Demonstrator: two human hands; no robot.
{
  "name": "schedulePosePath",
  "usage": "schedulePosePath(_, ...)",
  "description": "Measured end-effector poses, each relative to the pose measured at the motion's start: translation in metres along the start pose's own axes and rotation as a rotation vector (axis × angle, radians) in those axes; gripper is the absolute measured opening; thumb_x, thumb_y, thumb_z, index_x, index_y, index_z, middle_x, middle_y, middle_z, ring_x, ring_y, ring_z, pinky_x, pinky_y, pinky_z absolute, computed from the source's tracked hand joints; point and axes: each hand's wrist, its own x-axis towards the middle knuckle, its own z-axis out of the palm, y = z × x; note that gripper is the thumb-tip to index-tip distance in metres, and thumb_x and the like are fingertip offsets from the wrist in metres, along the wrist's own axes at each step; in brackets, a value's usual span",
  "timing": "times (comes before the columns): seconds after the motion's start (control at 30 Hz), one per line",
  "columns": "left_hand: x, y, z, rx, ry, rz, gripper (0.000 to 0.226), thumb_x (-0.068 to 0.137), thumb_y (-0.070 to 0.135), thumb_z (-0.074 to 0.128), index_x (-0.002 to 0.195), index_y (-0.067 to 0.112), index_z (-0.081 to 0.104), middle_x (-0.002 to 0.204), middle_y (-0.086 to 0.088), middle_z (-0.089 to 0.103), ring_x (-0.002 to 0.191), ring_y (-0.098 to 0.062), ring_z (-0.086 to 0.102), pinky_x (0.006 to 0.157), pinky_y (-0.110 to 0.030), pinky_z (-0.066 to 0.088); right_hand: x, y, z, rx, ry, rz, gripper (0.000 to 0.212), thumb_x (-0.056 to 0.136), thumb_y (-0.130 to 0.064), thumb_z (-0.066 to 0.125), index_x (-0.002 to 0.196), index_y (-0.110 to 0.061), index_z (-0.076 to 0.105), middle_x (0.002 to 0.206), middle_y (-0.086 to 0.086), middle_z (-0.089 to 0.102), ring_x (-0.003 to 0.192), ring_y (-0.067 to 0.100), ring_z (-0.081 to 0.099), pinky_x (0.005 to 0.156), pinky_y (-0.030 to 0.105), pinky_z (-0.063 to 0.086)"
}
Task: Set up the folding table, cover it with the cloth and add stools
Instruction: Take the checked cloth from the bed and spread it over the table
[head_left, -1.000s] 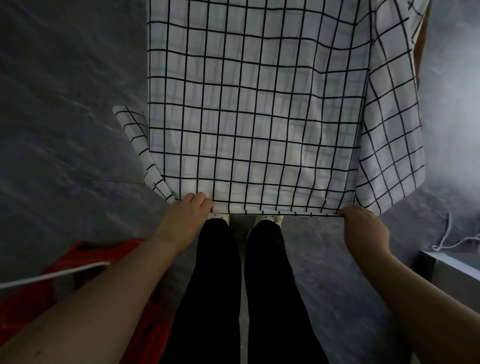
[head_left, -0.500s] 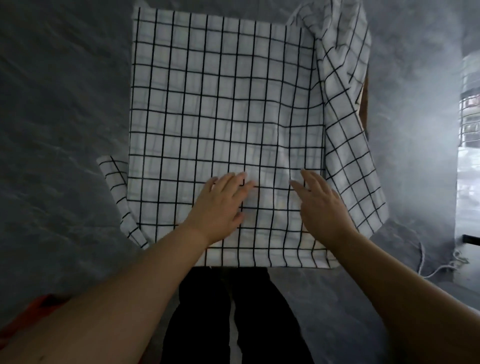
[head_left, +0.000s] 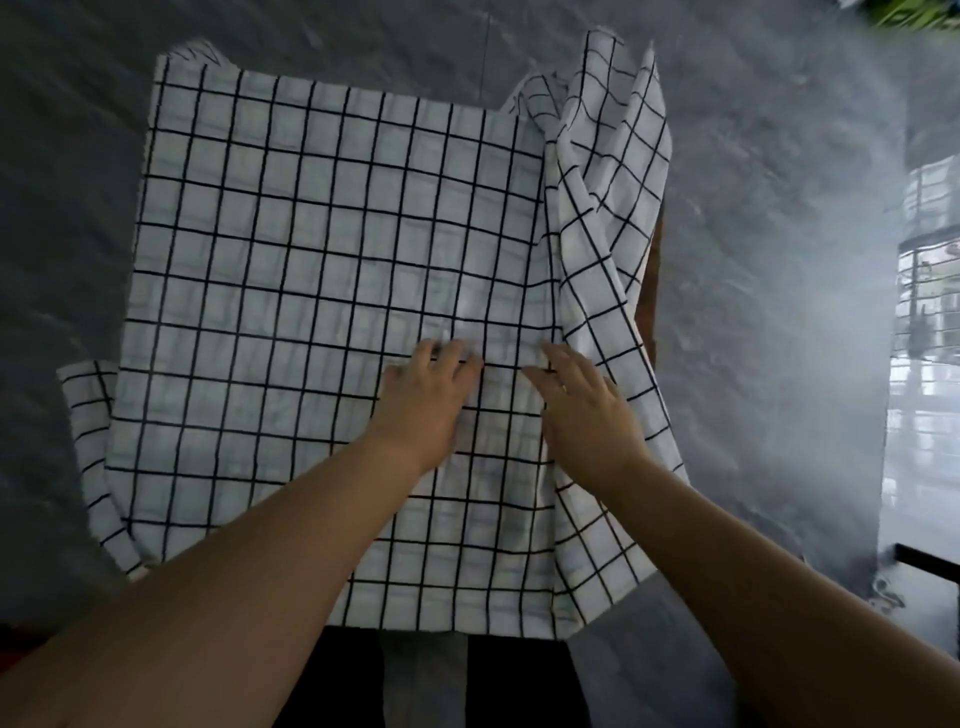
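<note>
Probably a home interior. A polished grey stone-look floor (head_left: 779, 156) runs all around and a checked cloth (head_left: 337, 260) is spread out. At the far right is a bright window (head_left: 930, 415) with railings (head_left: 924, 265).

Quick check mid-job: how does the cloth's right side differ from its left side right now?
The right side is bunched into raised folds with slanting grid lines; the left side lies flat with a straight grid. Beside the right side a brown strip, likely the table edge, shows; the left side hides it fully. Both belong to one white, black-checked cloth and hang down at the near corners.
</note>
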Motion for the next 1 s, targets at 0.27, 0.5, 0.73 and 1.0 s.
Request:
schedulePosePath(0.27,0.015,0.018,-0.005,0.025,-0.076,-0.114,0.097,0.068,0.022,0.078,0.144,0.02,0.018,0.145,-0.005,0.017,0.128,-0.03,0.023,0.091,-0.043,0.046,-0.002,0.07,-0.025,0.405,0.291,0.475,0.059,0.09,-0.03,0.056,0.14,-0.012,0.03,0.14,0.008,0.04,0.131,0.024,0.035,0.108,0.039,0.035)
schedulePosePath(0.5,0.014,0.015,-0.004,-0.031,-0.084,-0.108,0.097,0.063,0.022,0.081,0.142,0.02,0.026,0.144,-0.007,0.022,0.126,-0.032,0.023,0.089,-0.047,0.047,0.003,0.068,-0.011,0.529,0.185,0.484,0.028,0.094,-0.026,0.048,0.12,-0.017,0.048,0.116,0.003,0.057,0.096,0.021,0.057,0.074,0.035,0.05)
schedulePosePath(0.73,0.014,0.015,-0.004,-0.015,-0.093,-0.1,0.1,0.063,0.027,0.082,0.144,0.022,0.023,0.144,-0.005,0.021,0.127,-0.031,0.023,0.091,-0.045,0.047,-0.019,0.095,-0.012,0.643,0.181,0.578,0.009,0.095,-0.02,0.044,0.093,-0.012,0.049,0.082,0.004,0.052,0.072,0.021,0.051,0.056,0.03,0.037)
schedulePosePath(1.0,0.013,0.016,-0.003,-0.034,-0.093,-0.114,0.093,0.068,0.022,0.078,0.144,0.02,0.024,0.146,-0.007,0.02,0.129,-0.034,0.02,0.092,-0.047,0.045,-0.09,0.149,0.017,0.772,0.245,0.972,0.015,0.093,-0.019,0.042,0.091,-0.006,0.048,0.081,0.017,0.057,0.066,0.026,0.05,0.058,0.037,0.044)
